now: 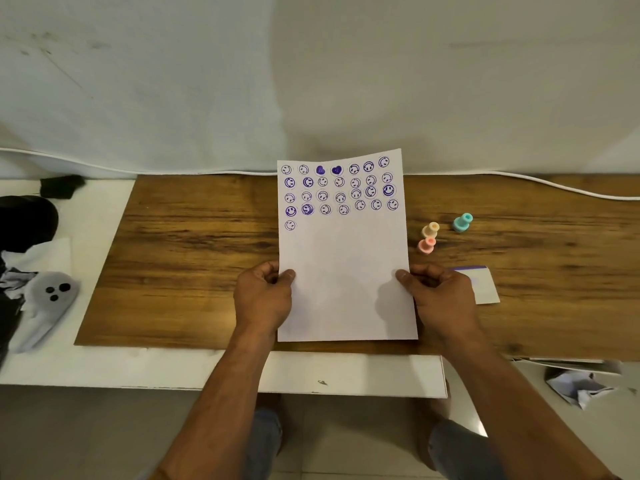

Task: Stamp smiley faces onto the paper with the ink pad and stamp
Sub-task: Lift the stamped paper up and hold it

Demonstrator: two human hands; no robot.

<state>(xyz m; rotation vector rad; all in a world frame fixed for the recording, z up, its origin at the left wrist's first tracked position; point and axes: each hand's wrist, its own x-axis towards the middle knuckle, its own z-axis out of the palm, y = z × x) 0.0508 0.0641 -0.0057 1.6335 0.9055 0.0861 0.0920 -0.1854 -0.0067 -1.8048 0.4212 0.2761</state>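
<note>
Both hands, left [265, 296] and right [441, 296], pinch the paper [346, 271] above the board [194, 244]. Four rows of faces are stamped; the bottom half is blank. Stamps [429, 237] stand nearby.

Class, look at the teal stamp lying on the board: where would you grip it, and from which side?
Pinch the narrow neck of the teal stamp from above. It lies tipped over, and its wider ends would keep fingers from slipping. Nothing crowds it.
</note>
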